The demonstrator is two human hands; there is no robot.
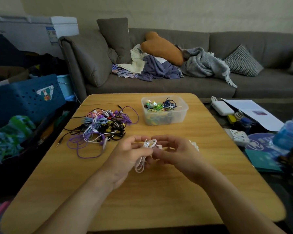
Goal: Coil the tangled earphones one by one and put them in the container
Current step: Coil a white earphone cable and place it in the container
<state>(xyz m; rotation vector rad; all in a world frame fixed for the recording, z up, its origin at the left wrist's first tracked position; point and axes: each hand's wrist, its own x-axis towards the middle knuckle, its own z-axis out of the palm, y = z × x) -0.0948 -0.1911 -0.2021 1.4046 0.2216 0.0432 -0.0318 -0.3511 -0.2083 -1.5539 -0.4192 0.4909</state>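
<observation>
Both hands meet above the middle of the light wooden counter (159,191). The left hand (127,156) has its grip closed around a bundle of thin white earphone cable (142,162); several loops hang below its fingers and nearly reach the wood, while the upper turns bunch between the two hands. The right hand (174,152) has its grip pinched on the top of the same white cable, thumb and fingertips curled onto it just beside the left fingertips.

Beyond the left grip and a little to its left lies the tangled heap of earphones (102,125) in purple, pale blue, black, white and pink, resting on the wood; its nearest purple loops come close to the left wrist without touching it. Beyond the right grip, well apart from it, stands the clear rectangular plastic container (164,110), lid off, holding coiled earphones in green, yellow, dark blue and white.

Past the far edge stands a grey fabric sofa (159,81) with a heap of blankets and an orange cushion (162,48). To the right of the right grip, off the wood, a blurred blue plastic bottle (289,130) stands among papers and small boxes.
</observation>
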